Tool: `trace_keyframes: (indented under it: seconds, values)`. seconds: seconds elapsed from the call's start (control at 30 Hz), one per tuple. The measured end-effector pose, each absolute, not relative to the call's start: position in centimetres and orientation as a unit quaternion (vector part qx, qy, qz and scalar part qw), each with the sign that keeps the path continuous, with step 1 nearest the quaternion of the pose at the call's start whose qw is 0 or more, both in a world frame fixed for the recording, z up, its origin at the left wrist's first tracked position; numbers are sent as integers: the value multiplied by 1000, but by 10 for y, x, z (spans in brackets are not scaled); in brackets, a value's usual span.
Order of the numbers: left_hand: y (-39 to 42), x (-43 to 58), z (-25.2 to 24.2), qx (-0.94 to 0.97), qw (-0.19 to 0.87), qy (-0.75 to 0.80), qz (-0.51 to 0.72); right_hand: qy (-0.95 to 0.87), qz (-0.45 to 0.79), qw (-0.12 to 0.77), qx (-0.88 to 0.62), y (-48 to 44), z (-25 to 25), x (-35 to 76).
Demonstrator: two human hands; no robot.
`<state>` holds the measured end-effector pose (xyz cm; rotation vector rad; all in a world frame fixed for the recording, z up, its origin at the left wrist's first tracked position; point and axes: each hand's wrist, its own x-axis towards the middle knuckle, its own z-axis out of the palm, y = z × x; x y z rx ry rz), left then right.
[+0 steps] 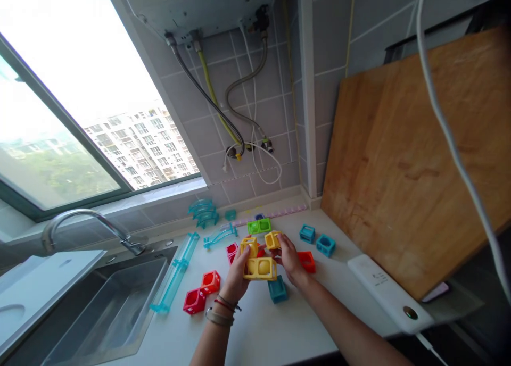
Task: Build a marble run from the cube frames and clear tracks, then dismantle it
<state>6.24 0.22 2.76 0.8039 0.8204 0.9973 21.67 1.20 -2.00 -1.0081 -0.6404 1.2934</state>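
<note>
My left hand [237,273] is closed on a yellow block piece [260,269], hollow cubes with round openings joined together, one of them standing up near the thumb. In my right hand [290,257] a single yellow cube block [273,240] is pinched at the fingertips, just above and right of the joined piece. A small gap seems to lie between the two. Below them a teal cube block [277,290] rests on the counter. Partly behind my right hand is a red-orange block [306,261], and a pink-red block [231,252] lies behind my left hand.
Red blocks [194,301] and a long clear teal track [175,275] lie left, beside the sink [146,302]. Green blocks [259,226] and curved teal pieces [203,213] are at the back. Blue blocks [326,245], a white power strip [389,291] and a leaning wooden board [415,153] stand right.
</note>
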Motion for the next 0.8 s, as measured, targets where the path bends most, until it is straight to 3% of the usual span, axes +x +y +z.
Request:
trace_keyframes:
  seconds: [0.2,0.47,0.8]
  values:
    - [-7,38,27,405,646,461,454,-326,541,603,-487,12,-31,218]
    - [-21,27,14,391,564,480,546,-506,324,571,-559,5,-41,217]
    - [-9,38,0,380,599,386,589,-678,348,479,-436,-23,-16,215]
